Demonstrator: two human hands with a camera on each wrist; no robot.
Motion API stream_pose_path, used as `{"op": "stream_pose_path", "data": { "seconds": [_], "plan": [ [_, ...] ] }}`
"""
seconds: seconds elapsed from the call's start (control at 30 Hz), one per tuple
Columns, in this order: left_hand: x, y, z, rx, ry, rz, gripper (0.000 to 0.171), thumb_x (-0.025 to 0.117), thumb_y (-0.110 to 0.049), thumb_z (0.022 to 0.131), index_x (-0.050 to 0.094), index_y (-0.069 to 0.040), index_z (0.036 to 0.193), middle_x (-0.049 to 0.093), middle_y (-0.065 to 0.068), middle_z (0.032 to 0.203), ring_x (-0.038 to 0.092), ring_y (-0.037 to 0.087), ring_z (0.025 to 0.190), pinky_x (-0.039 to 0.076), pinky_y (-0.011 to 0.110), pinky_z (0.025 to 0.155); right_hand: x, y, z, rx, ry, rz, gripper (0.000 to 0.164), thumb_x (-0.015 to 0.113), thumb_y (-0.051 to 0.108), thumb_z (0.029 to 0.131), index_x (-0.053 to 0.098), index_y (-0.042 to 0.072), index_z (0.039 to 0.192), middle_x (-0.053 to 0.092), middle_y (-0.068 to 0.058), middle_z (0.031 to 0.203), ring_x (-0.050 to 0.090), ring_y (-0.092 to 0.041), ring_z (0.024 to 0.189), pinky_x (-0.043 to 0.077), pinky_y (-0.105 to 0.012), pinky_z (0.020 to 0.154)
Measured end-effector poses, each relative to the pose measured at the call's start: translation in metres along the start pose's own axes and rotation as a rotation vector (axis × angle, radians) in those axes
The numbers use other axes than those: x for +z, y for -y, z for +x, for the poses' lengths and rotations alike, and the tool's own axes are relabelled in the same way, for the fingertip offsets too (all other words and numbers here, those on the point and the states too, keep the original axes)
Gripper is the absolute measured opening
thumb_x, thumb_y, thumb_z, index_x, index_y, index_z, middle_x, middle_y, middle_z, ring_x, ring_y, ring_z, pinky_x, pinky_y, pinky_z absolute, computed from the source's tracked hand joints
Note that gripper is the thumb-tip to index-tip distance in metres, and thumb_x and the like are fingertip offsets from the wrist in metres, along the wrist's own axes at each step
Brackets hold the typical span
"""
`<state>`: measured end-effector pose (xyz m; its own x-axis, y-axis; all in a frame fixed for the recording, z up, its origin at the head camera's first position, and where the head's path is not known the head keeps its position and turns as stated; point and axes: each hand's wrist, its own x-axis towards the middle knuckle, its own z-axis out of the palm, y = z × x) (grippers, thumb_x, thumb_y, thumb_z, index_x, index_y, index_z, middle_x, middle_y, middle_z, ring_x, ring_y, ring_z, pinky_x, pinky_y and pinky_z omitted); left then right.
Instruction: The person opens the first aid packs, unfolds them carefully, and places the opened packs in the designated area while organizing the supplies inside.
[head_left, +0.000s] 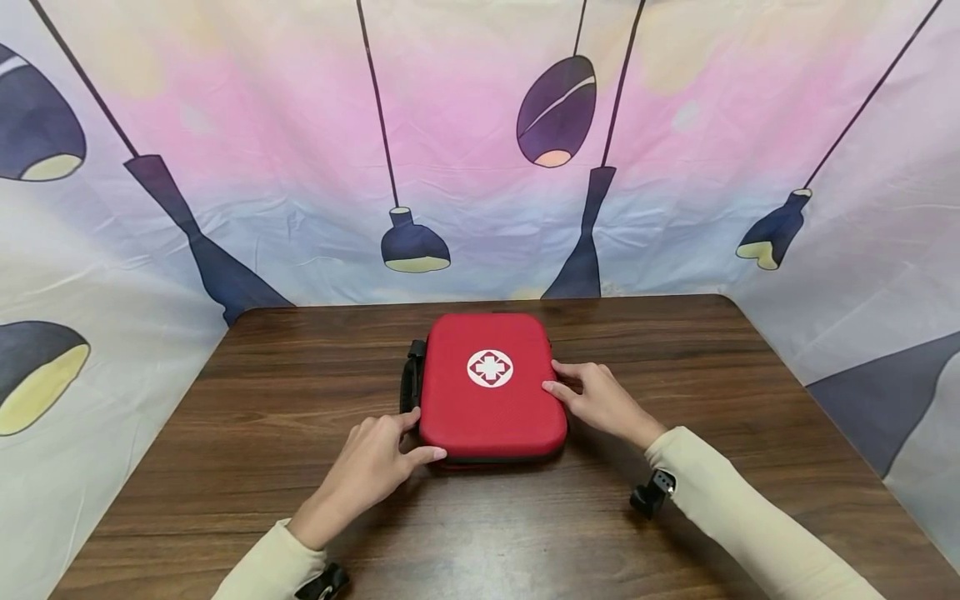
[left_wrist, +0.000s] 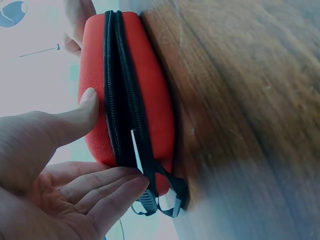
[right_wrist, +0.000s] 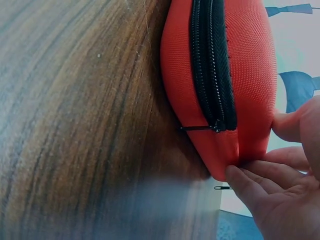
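A red first aid case with a white cross emblem lies flat on the table, its black handle on the left side. My left hand holds the near left corner of the lid, thumb on the front and fingers along the handle side. In the left wrist view the zipper is undone, with a narrow dark gap between lid and base. My right hand grips the right side of the lid between thumb and fingers. A zipper slider shows in the right wrist view. The case's contents are hidden.
The dark wood table has rounded far corners. A printed cloth with hanging-lamp pictures stands behind and at both sides of it. Black wrist devices are strapped on the left wrist and the right wrist.
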<state>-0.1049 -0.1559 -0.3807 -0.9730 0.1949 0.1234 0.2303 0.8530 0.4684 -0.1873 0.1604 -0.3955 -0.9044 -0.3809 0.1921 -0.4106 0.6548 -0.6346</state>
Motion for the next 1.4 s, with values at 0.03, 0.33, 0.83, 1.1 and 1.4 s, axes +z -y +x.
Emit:
{"op": "stream_pose_path", "data": {
  "seconds": [0.03,0.33,0.83,1.1,1.4],
  "plan": [
    [-0.001,0.0,0.0,0.005,-0.009,0.005,0.069,0.078,-0.045,0.074,0.061,-0.002,0.125,0.041,-0.01,0.045,0.022,0.003,0.044,0.022,0.021,0.044,0.0,0.0,0.0,-0.001,0.001,0.001,0.051,0.066,0.029,0.09,0.056,-0.002,0.129,0.06,-0.014,0.126,0.057,-0.015,0.088,0.046,-0.032,0.075],
    [-0.012,-0.01,0.001,0.054,-0.106,0.007,0.068,0.077,-0.049,0.072,0.064,-0.006,0.123,0.033,-0.017,0.039,0.022,-0.001,0.04,0.023,0.022,0.046,-0.003,-0.002,-0.001,-0.033,-0.031,-0.024,0.047,0.068,0.027,0.089,0.059,-0.002,0.125,0.062,-0.014,0.122,0.058,-0.015,0.083,0.046,-0.028,0.071],
    [-0.026,-0.03,0.001,0.136,-0.236,-0.03,0.059,0.078,-0.044,0.074,0.064,-0.014,0.124,0.043,-0.019,0.046,0.03,0.001,0.036,0.027,0.022,0.041,-0.009,0.0,-0.001,-0.096,-0.078,0.056,0.035,0.074,0.011,0.082,0.066,-0.007,0.112,0.064,-0.016,0.097,0.069,-0.017,0.08,0.056,-0.022,0.067],
    [-0.03,-0.043,0.002,0.172,-0.308,-0.034,0.057,0.078,-0.044,0.075,0.065,-0.017,0.124,0.065,-0.005,0.069,0.027,0.006,0.041,0.029,0.024,0.044,-0.02,0.024,0.001,-0.119,-0.075,0.011,0.036,0.075,0.016,0.082,0.067,0.002,0.115,0.069,-0.009,0.1,0.068,-0.012,0.079,0.057,-0.026,0.07],
    [-0.03,-0.057,0.007,0.267,-0.384,-0.083,0.055,0.079,-0.039,0.076,0.065,-0.015,0.123,0.065,0.004,0.119,0.068,0.018,0.088,0.055,0.032,0.068,-0.037,0.077,0.006,-0.183,-0.094,0.031,0.038,0.073,0.02,0.084,0.066,0.006,0.119,0.071,-0.007,0.103,0.069,-0.01,0.082,0.056,-0.024,0.067]
  ]
}}
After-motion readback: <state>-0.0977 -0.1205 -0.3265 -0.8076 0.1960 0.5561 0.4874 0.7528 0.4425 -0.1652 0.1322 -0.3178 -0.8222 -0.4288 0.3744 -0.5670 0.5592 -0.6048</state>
